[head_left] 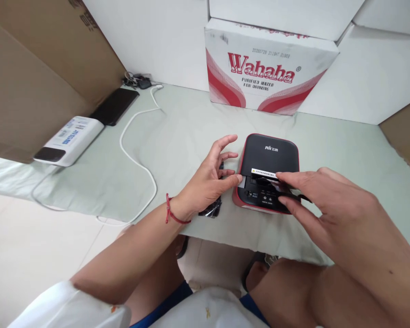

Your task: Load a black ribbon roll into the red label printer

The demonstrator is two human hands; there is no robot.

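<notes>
A black receipt printer (pixel 270 152) with red sides lies flat on the cloth-covered table, its logo side up. My left hand (pixel 213 175) is at its left edge, fingers spread and curved. The thumb tip touches the printer beside a small grey tab (pixel 243 181). My right hand (pixel 319 200) comes from the right, with thumb and fingers around a dark glossy strip (pixel 272 186) over the printer's slot. Above that strip runs a white warning label (pixel 263 173). Crinkled black plastic (pixel 212 208) lies partly hidden beneath my left hand.
A Wahaha water carton (pixel 263 75) stands behind the printer against white boxes (pixel 171 41). At the left are a white power bank (pixel 70 140), a dark phone (pixel 115 105), keys (pixel 136 80) and a white cable (pixel 123 132). The table's front edge runs close to my legs.
</notes>
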